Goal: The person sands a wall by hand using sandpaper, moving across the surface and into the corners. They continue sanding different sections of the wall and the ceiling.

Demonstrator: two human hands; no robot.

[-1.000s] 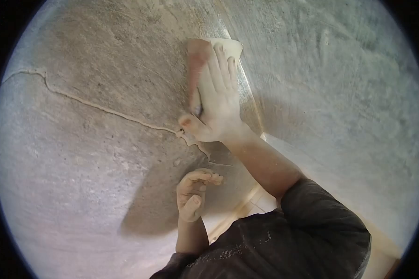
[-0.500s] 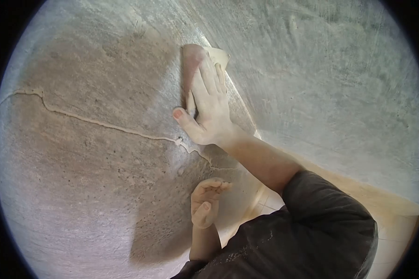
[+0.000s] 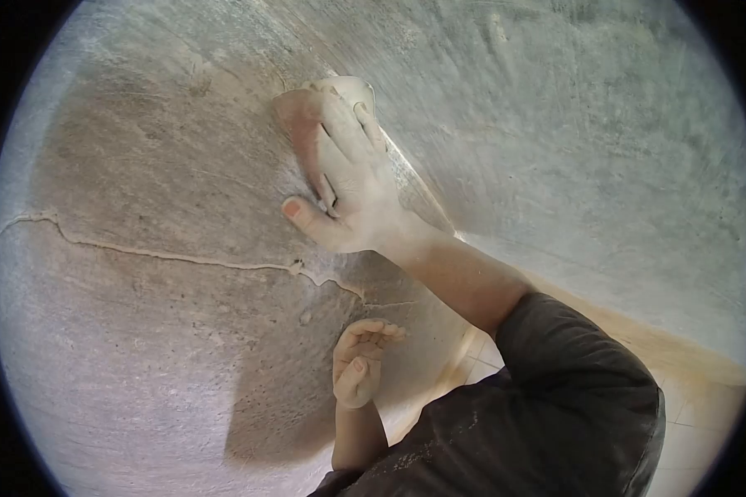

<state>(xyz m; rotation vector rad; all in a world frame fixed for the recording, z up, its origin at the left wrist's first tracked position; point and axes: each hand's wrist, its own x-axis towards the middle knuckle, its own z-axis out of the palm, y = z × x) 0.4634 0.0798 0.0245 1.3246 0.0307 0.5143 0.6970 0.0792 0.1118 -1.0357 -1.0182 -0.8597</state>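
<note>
My right hand (image 3: pixel 348 178), coated in pale dust, lies flat over a sheet of sandpaper (image 3: pixel 300 120) on the grey plastered surface (image 3: pixel 166 166). The sheet's reddish-brown side shows left of the fingers, and a pale part (image 3: pixel 356 87) sticks out beyond the fingertips. The thumb points left, away from the fingers. Lower down, my left hand (image 3: pixel 358 364), also dusty, is held palm inward with its fingers loosely curved and nothing in it.
A pale, jagged line (image 3: pixel 174 255) runs across the plaster left of my hands. Along a bright corner edge (image 3: pixel 423 186), the surface meets a second grey plastered surface (image 3: pixel 572 149). Light floor tiles (image 3: pixel 485 356) show beside my dark sleeve (image 3: pixel 572 364).
My right hand has slid left along with the sandpaper, staying close to the corner edge. The view has shifted slightly; my left hand keeps nearly the same pose.
</note>
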